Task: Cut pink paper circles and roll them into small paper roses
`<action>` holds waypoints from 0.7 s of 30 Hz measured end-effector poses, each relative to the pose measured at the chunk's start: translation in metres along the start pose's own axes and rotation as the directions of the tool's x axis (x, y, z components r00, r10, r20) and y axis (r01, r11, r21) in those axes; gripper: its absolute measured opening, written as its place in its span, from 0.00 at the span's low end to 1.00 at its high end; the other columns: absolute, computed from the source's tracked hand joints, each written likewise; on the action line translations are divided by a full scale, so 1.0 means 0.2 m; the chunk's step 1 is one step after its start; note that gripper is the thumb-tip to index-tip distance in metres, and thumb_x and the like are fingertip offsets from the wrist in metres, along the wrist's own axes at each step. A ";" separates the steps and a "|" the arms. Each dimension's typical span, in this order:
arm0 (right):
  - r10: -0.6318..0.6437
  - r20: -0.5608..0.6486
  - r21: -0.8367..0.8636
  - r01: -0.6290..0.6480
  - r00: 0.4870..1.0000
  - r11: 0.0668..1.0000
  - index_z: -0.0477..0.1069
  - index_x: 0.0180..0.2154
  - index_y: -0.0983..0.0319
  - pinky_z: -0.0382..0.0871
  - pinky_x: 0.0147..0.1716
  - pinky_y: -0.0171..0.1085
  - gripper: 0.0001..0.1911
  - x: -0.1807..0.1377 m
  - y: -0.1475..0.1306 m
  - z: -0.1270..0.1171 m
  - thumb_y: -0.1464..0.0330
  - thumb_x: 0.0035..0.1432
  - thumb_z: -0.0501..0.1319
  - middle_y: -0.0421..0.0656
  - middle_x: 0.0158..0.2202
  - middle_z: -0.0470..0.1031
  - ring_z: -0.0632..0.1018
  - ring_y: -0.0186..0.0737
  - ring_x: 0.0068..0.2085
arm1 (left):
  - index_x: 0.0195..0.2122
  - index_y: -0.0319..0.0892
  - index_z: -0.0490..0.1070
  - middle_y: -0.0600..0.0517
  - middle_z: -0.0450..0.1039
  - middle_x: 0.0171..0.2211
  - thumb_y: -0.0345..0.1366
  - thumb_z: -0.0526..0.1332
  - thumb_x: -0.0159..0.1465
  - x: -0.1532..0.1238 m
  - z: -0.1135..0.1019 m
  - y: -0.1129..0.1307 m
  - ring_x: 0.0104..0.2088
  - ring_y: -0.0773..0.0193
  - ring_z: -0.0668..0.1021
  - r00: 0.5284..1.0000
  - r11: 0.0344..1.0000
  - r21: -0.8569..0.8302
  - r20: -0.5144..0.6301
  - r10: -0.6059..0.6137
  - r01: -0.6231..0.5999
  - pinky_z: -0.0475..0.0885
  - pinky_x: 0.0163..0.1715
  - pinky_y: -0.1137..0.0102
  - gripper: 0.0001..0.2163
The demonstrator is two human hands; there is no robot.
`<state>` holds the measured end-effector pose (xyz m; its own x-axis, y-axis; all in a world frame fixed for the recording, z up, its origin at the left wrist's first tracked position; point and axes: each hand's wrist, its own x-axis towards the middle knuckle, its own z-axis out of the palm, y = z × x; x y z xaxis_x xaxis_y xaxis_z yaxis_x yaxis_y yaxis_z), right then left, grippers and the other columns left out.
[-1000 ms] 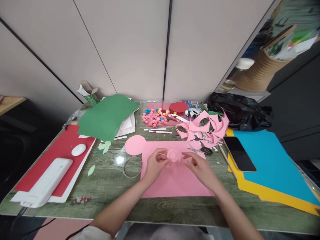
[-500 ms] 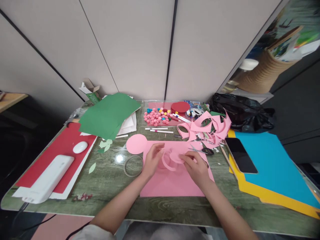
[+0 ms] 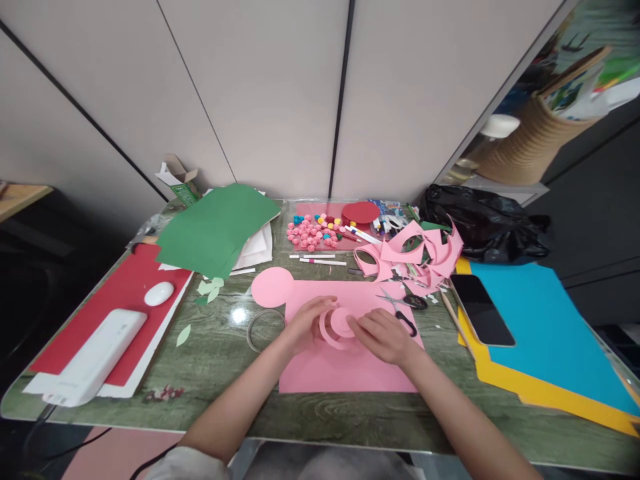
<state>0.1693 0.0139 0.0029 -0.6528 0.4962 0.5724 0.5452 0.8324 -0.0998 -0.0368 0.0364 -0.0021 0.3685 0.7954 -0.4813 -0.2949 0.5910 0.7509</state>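
A pink paper spiral (image 3: 342, 323) is held between my two hands, above a pink paper sheet (image 3: 345, 373). My left hand (image 3: 309, 323) grips its outer strip on the left side. The fingers of my right hand (image 3: 383, 335) pinch the inner round part at its right edge. Scissors (image 3: 406, 312) with black handles lie open just beyond my right hand, on the sheet's right edge. A pink paper circle (image 3: 273, 287) overlaps the sheet's upper left corner. Below that circle, a roll of tape (image 3: 266, 330) lies near my left wrist.
Pink paper offcuts (image 3: 417, 257) pile up at the back right. Behind the sheet, a clear tray (image 3: 293, 248) holds many small rolled paper pieces. A phone (image 3: 483, 310) rests on blue paper (image 3: 560, 327); green paper (image 3: 217, 227) and a white device (image 3: 100, 353) are leftward.
My right hand has moved left and closer to my left hand, bringing the inner part of the spiral nearer its outer strip. More of the scissors now shows.
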 end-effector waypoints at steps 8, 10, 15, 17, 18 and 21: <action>-0.241 0.432 -0.125 0.323 0.869 0.938 0.71 0.40 0.60 0.62 0.28 0.39 0.14 0.20 0.07 -0.15 0.73 0.62 0.48 0.43 0.30 0.74 0.70 0.37 0.28 | 0.44 0.41 0.70 0.49 0.74 0.33 0.39 0.64 0.54 0.01 0.00 -0.01 0.32 0.62 0.77 1.000 0.999 -0.034 -0.013 0.026 -0.026 0.72 0.33 0.67 0.17; -0.273 0.487 -0.138 0.382 0.830 0.914 0.72 0.36 0.62 0.59 0.29 0.40 0.12 0.30 0.05 -0.19 0.75 0.60 0.50 0.44 0.32 0.73 0.69 0.38 0.30 | 0.46 0.42 0.69 0.48 0.75 0.35 0.39 0.63 0.55 0.02 0.00 -0.02 0.34 0.61 0.78 0.999 0.998 -0.057 -0.017 0.034 -0.035 0.72 0.35 0.65 0.17; -0.139 0.551 -0.122 0.244 0.823 0.962 0.73 0.28 0.64 0.54 0.33 0.41 0.06 0.50 0.00 -0.20 0.75 0.56 0.59 0.45 0.32 0.73 0.68 0.43 0.38 | 0.43 0.40 0.69 0.47 0.75 0.38 0.37 0.61 0.57 0.03 0.02 -0.02 0.37 0.62 0.77 0.993 0.987 -0.105 -0.018 0.121 -0.122 0.70 0.38 0.68 0.14; -0.083 0.615 -0.082 0.169 0.784 0.982 0.73 0.25 0.63 0.52 0.32 0.41 0.07 0.55 0.00 -0.18 0.75 0.54 0.61 0.45 0.29 0.73 0.67 0.44 0.38 | 0.42 0.39 0.70 0.48 0.75 0.37 0.38 0.60 0.57 0.03 0.03 -0.02 0.36 0.63 0.77 0.992 0.986 -0.104 -0.008 0.128 -0.128 0.70 0.37 0.69 0.13; -0.062 0.651 -0.063 0.136 0.757 0.989 0.73 0.23 0.63 0.51 0.31 0.41 0.08 0.57 0.00 -0.16 0.75 0.53 0.62 0.46 0.28 0.73 0.67 0.44 0.38 | 0.41 0.39 0.70 0.49 0.75 0.36 0.39 0.60 0.57 0.03 0.04 -0.02 0.35 0.63 0.77 0.992 0.987 -0.103 -0.004 0.126 -0.126 0.70 0.36 0.69 0.12; -0.032 0.708 -0.032 0.077 0.705 0.996 0.71 0.19 0.63 0.49 0.30 0.40 0.09 0.60 0.01 -0.11 0.76 0.48 0.65 0.46 0.27 0.74 0.67 0.43 0.36 | 0.38 0.39 0.70 0.50 0.75 0.33 0.41 0.59 0.58 0.03 0.04 -0.03 0.33 0.63 0.76 0.995 0.989 -0.106 0.009 0.102 -0.101 0.69 0.34 0.69 0.11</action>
<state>0.1042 0.0696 0.0902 -0.8502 0.4983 -0.1698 0.5098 0.8598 -0.0290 -0.0272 0.0365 -0.0051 0.3444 0.8504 -0.3977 -0.4223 0.5187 0.7433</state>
